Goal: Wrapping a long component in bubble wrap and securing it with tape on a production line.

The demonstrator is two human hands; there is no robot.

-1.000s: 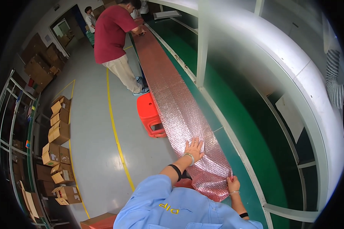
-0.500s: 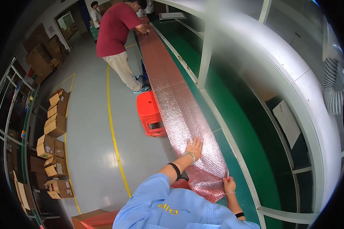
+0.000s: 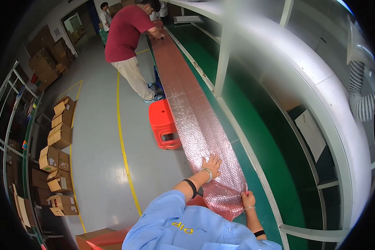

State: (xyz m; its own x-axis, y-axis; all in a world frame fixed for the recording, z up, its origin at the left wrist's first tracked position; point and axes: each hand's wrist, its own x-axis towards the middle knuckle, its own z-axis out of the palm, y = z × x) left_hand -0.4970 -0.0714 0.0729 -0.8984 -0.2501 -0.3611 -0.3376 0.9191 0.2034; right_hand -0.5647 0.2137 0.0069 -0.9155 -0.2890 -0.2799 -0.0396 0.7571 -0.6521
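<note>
On the bubble sheet (image 3: 191, 112), the left hand (image 3: 212, 165) lies open, while the right hand (image 3: 248, 201) pinches the sheet's edge (wrinkled nearby); uneven pulling could maybe tear it.

Pink bubble wrap (image 3: 198, 118) under a flat left grip (image 3: 213, 165), its edge in the right grip (image 3: 248, 200).

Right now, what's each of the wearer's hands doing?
Left hand: open, fingers spread, palm down on the pink bubble wrap.
Right hand: closed, gripping the bubble wrap's edge.
</note>
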